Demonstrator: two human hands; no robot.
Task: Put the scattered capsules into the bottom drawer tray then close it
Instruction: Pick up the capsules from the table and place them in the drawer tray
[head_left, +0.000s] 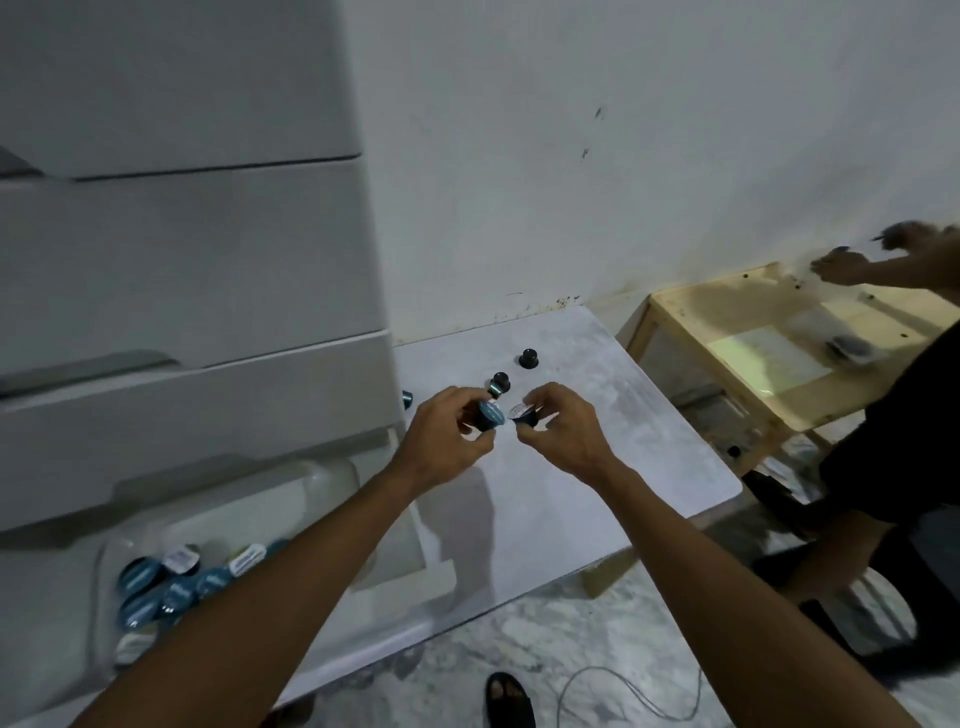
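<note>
A scuffed white plaster wall (623, 156) is seen behind a pale square wooden table (717, 312) at the right. A mottled grey stone floor (519, 639) is crossed by a thin grey cable (623, 685).

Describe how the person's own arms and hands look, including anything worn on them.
Both arms are bare as far as the frame shows, with no sleeve in view on the left forearm or the right forearm. The left hand and right hand are ungloved. No watch, ring, band or marking shows on either.
</note>
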